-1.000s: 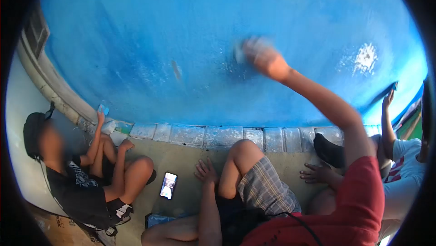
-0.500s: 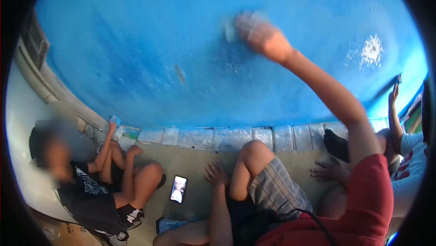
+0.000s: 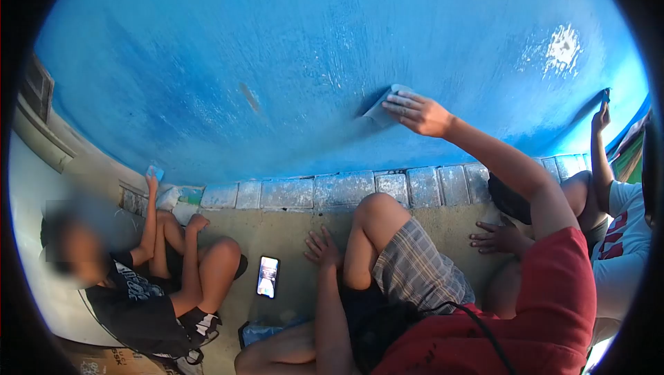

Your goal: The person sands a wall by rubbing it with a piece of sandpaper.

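My right hand [image 3: 420,113] presses a greyish folded sheet [image 3: 382,106] against the blue wall [image 3: 277,43], its fingers laid over the sheet. My left hand [image 3: 323,248] rests on the floor beside my bent knee, fingers spread and holding nothing. A phone [image 3: 268,277] with a lit screen lies on the floor to the left of that hand. The wall has a brownish mark [image 3: 250,97] left of the sheet and a bright white patch [image 3: 563,50] to the right.
A person in black [image 3: 149,306] sits at the left, one hand holding a light blue piece [image 3: 155,171] at the wall. Another person in a white shirt [image 3: 626,236] at the right holds a dark piece [image 3: 606,95] to it. Grey blocks [image 3: 344,189] line the wall's foot.
My right hand has moved down the wall with the sheet, which now shows sharply. The right person's raised hand sits higher on the wall. My left hand stays on the floor.
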A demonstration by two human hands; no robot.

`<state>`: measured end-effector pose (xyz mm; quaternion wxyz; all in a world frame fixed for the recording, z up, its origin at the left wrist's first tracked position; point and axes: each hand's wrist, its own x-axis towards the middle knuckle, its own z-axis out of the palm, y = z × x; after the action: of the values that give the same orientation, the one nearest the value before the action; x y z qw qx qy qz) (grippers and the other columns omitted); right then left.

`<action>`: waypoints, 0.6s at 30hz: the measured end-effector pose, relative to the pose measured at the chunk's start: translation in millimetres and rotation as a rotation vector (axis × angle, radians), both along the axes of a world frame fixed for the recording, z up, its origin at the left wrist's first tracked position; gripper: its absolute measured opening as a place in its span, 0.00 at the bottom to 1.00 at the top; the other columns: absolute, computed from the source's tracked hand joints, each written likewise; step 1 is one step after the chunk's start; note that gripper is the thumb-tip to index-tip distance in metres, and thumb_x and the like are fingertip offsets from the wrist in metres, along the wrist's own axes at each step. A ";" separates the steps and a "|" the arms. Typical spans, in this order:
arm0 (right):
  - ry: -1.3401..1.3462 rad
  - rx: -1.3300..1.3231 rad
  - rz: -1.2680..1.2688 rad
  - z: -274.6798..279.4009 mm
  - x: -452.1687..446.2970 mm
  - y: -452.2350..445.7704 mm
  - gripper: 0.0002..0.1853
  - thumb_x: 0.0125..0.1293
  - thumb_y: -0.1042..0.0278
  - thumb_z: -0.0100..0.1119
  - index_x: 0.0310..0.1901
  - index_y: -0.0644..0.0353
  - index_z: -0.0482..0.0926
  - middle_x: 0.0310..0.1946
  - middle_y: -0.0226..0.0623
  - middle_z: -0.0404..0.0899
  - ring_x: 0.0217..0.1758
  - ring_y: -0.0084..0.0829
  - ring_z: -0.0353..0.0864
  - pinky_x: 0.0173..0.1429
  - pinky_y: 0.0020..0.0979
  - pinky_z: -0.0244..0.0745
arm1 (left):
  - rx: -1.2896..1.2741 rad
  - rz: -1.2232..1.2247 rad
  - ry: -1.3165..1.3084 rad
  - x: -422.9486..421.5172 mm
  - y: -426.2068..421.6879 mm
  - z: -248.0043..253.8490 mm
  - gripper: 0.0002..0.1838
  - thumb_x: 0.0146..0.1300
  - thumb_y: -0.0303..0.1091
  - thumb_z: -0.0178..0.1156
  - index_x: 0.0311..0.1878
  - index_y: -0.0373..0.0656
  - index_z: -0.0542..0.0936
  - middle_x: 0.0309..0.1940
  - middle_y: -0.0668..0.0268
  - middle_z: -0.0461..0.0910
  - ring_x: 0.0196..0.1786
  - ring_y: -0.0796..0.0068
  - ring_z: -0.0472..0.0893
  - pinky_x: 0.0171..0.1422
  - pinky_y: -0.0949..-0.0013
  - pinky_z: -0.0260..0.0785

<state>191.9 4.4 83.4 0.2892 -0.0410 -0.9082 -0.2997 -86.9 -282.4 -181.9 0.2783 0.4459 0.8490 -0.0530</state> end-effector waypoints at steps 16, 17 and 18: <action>0.315 0.198 0.012 87.4 -78.0 -0.2 0.14 0.53 0.74 0.66 0.43 0.60 0.81 0.57 0.39 0.79 0.64 0.43 0.75 0.67 0.43 0.72 | 0.040 0.007 -0.004 -5.4 -0.6 -19.7 0.59 0.58 0.59 0.61 0.78 0.60 0.27 0.78 0.50 0.19 0.78 0.40 0.23 0.74 0.28 0.22; 0.447 0.215 0.004 95.0 -77.4 5.1 0.14 0.53 0.75 0.66 0.43 0.60 0.81 0.57 0.39 0.79 0.63 0.43 0.76 0.65 0.42 0.72 | 0.013 0.017 -0.013 -2.6 -0.1 -15.6 0.56 0.62 0.56 0.59 0.78 0.60 0.27 0.78 0.50 0.20 0.78 0.40 0.23 0.73 0.27 0.24; 0.580 0.228 -0.003 114.1 -75.4 5.3 0.14 0.53 0.75 0.65 0.43 0.60 0.81 0.57 0.38 0.79 0.62 0.42 0.77 0.63 0.41 0.73 | -0.013 0.027 -0.020 -2.0 2.3 -7.3 0.53 0.65 0.53 0.57 0.78 0.60 0.27 0.78 0.50 0.20 0.78 0.39 0.24 0.73 0.26 0.25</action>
<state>116.5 9.7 197.5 0.5386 -0.0933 -0.7482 -0.3761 -88.9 -280.1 -189.2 0.2905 0.4330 0.8518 -0.0503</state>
